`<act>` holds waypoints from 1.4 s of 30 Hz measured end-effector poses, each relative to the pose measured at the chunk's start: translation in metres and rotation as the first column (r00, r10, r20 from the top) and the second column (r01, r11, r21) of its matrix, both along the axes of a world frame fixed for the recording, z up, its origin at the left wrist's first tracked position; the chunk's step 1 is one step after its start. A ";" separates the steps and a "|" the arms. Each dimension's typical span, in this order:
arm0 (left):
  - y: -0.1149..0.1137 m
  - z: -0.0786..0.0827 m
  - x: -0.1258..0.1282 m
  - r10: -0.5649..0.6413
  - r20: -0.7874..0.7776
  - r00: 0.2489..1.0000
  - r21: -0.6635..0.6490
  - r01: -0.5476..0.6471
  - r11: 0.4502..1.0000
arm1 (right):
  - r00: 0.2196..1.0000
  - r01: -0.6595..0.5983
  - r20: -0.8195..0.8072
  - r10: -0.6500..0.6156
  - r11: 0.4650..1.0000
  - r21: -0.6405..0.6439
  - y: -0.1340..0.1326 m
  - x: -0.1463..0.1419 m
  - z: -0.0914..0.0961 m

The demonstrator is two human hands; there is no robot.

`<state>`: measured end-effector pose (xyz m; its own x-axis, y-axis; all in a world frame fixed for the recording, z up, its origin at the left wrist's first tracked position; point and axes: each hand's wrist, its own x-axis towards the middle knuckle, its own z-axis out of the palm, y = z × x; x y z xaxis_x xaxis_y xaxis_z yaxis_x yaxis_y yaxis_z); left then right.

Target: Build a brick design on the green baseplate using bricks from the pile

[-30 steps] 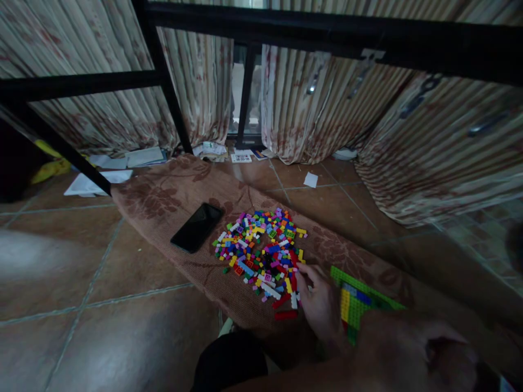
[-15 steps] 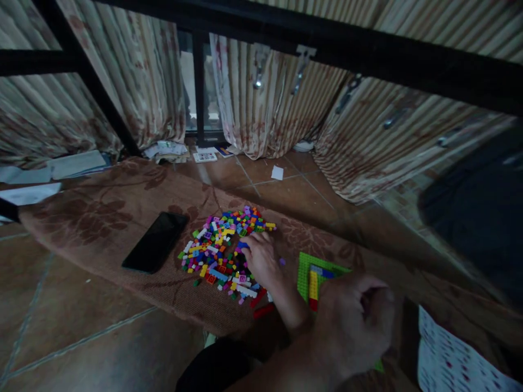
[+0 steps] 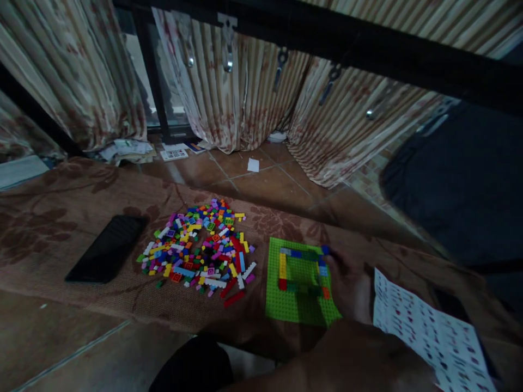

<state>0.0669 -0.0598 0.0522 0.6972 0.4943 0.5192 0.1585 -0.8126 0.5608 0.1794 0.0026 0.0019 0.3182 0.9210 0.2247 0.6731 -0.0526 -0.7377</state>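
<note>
My right hand (image 3: 350, 286) is at the right edge of the green baseplate (image 3: 275, 305), its fingertips closed on a small blue brick (image 3: 325, 250) at the plate's upper right corner. A rectangular outline of bricks stands on the plate, with a yellow brick (image 3: 283, 264) and a red brick (image 3: 282, 284) on its left side and an orange brick (image 3: 326, 293) at its lower right. My left hand (image 3: 368, 351) is a dark shape in front, below the plate and beside the printed sheet (image 3: 425, 326); its fingers cannot be made out.
A pile of small coloured bricks (image 3: 196, 247) lies left of the baseplate on the brown patterned cloth (image 3: 122, 302). Farther left is a black phone (image 3: 107, 247). Another dark flat object (image 3: 451, 304) lies by the sheet. Curtains (image 3: 245, 103) hang behind, above a tiled floor (image 3: 281, 182).
My right hand has left the brick pile and moved right to the baseplate with a blue brick. The left hand has moved lower, uncovering the plate. The view has turned right.
</note>
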 end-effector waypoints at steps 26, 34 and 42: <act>0.002 -0.016 0.016 0.002 -0.091 0.996 -0.054 -0.007 0.999 | 0.840 -0.447 0.333 0.428 0.894 -0.020 0.044 0.015 -0.035; 0.013 -0.017 0.006 0.057 -0.163 0.985 -0.130 -0.079 0.988 | 0.822 -0.484 0.315 0.474 0.873 -0.050 0.044 0.013 -0.031; 0.011 -0.019 0.010 0.037 -0.195 0.980 -0.116 -0.061 0.991 | 0.828 -0.458 0.310 0.467 0.882 -0.107 0.046 0.014 -0.034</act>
